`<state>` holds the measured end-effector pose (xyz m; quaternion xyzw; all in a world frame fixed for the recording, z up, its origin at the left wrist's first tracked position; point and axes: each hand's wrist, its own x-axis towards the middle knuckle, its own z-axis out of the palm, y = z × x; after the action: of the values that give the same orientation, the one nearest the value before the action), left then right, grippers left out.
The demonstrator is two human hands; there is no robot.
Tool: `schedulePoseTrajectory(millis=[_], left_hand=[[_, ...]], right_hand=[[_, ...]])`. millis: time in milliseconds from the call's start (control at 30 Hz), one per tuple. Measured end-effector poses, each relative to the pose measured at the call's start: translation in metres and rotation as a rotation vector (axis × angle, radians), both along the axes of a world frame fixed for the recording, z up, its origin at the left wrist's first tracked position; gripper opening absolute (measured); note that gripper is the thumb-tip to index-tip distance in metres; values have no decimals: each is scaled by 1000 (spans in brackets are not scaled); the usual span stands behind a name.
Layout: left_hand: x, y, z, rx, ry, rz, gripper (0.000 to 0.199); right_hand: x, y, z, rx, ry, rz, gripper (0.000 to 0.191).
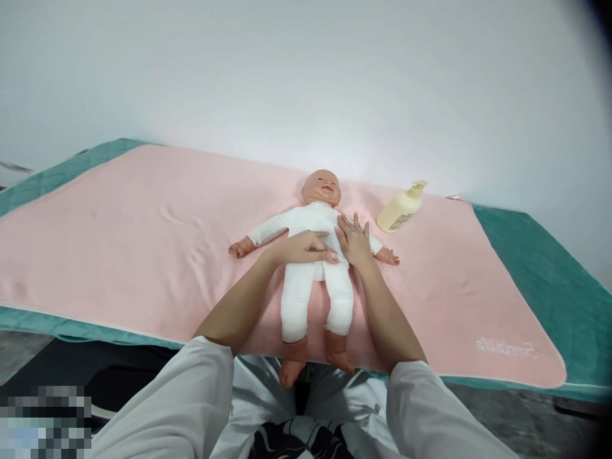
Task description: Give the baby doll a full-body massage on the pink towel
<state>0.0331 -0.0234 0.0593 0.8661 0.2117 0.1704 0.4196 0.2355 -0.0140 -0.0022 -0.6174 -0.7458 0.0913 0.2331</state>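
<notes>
Doll (313,218) face-up at frame centre on pink blanket (119,236), feet toward us, likely so we reach torso easily. Our left hand (306,247) across belly, fingers loosely extended; right hand (355,243) spread at side, neither gripping. Pump bottle (400,211) right of centre, probably kept handy.

Doll (313,220) | body is of white cloth, head is bald | it lies on its back, arms spread | on pink blanket (143,242), feet at near edge

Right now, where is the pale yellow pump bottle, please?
In the head view, the bottle is on the pink cloth mat, right of the white-clothed doll, beyond the right hand.
</notes>
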Motion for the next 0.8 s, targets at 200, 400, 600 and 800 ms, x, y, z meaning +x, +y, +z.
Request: schedulePoseTrajectory(millis=[200,400,600,800], left_hand=[[2,7,-7,178,63,67,34],[-2,24,-20,315,129,166,40],[-1,27,-28,416,224,433,48],[-1,28,-33,428,283,636,50]], right_hand=[[1,0,-1,11,24,10,56],[2,0,-1,0,34,-5,54],[1,1,-2,-6,24,-20,53],[1,1,-1,13,77,-4,53]])
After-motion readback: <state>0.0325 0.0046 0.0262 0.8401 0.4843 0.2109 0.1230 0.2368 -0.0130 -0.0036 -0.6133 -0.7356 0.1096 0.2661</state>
